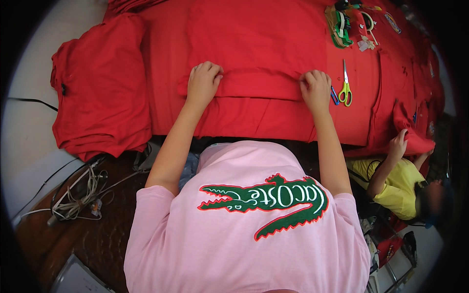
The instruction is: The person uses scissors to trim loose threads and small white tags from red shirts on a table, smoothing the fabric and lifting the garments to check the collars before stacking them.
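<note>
A red cloth (259, 49) lies spread over the table in front of me, its near part doubled into a straight fold (259, 87). At the left end of that fold, my left hand (204, 80) is closed with fingers curled on the fabric. My right hand (316, 88) pinches the fold's right end in the same way. Both palms face down, so the fingertips are partly hidden. Just right of my right hand lie a small blue tool (334, 95) and scissors (345, 90) with yellow-green handles.
A pile of red garments (100, 88) sits at the left. Farther right are a green tape dispenser (343, 29) and a tape roll (367, 22). A person in yellow (398, 188) handles red cloth at the right edge. Tangled cables (78, 200) hang at lower left.
</note>
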{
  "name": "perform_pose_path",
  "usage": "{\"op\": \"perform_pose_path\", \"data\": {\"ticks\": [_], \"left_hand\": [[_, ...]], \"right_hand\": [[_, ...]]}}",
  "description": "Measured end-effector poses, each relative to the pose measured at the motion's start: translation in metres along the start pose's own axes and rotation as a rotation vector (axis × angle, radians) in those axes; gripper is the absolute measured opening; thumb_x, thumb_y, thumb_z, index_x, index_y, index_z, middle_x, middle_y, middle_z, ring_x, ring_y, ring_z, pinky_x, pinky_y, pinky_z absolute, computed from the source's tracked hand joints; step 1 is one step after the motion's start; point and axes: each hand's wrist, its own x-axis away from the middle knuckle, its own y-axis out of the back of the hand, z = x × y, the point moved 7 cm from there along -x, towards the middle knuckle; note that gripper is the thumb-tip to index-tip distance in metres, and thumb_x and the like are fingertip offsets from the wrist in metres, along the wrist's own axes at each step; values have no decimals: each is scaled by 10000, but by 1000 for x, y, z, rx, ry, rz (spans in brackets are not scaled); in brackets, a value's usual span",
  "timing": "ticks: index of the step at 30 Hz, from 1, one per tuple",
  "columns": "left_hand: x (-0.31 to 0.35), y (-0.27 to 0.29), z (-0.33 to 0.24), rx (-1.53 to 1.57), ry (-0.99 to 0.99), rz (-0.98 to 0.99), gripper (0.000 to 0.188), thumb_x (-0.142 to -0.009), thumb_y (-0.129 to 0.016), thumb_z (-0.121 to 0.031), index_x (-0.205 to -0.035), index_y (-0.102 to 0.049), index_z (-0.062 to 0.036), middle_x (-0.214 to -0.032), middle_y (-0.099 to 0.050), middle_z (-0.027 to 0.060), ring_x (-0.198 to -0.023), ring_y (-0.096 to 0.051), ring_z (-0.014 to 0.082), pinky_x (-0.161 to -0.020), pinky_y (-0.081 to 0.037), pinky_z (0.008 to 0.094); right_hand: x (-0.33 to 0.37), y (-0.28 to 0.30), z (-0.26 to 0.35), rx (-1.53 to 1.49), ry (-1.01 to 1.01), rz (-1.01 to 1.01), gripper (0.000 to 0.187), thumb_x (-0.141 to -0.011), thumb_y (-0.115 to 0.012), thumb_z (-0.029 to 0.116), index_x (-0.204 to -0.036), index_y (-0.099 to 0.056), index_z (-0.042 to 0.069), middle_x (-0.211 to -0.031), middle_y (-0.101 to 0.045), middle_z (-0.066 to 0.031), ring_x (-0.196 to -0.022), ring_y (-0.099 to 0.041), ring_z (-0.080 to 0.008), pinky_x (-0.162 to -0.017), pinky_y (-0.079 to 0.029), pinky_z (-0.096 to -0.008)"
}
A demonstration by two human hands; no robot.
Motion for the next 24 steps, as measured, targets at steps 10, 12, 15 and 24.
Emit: {"op": "perform_pose_path", "data": {"ticks": [10, 12, 15, 24], "left_hand": [[110, 4, -26, 28, -115, 28, 142, -862, -728, -98, -960, -637, -50, -1256, -647, 110, -1178, -599, 345, -1064, -450, 486], [120, 1, -26, 18, -52, 2, 150, -876, -726, -112, -967, -630, -42, -1309, -633, 127, -1187, -592, 375, -1072, -453, 498], [114, 0, -33, 110, -46, -1, 150, -876, -723, -114, -978, -634, -51, -1315, -621, 125, -1200, -587, 369, -1060, -457, 505], [74, 53, 7, -265, 247, -361, 270, -856, -700, -106, -1117, -647, -65, -1288, -604, 143, -1234, -558, 360, -1087, -409, 485]], "right_hand": [[106, 20, 32, -160, 35, 156, 107, -858, -729, 148, -897, -647, 90, -950, -672, -74, -939, -640, -266, -957, -438, -473], [105, 17, 32, -182, -7, 135, 96, -882, -722, 156, -913, -658, 90, -931, -670, -70, -911, -640, -267, -929, -440, -459], [69, 12, 40, -151, -15, 104, 95, -896, -719, 164, -939, -671, 94, -917, -667, -61, -886, -634, -273, -881, -445, -440], [-23, -47, 48, -45, -8, 152, 235, -875, -736, 156, -1087, -676, 78, -1018, -681, -96, -1032, -628, -326, -897, -476, -474]]}}
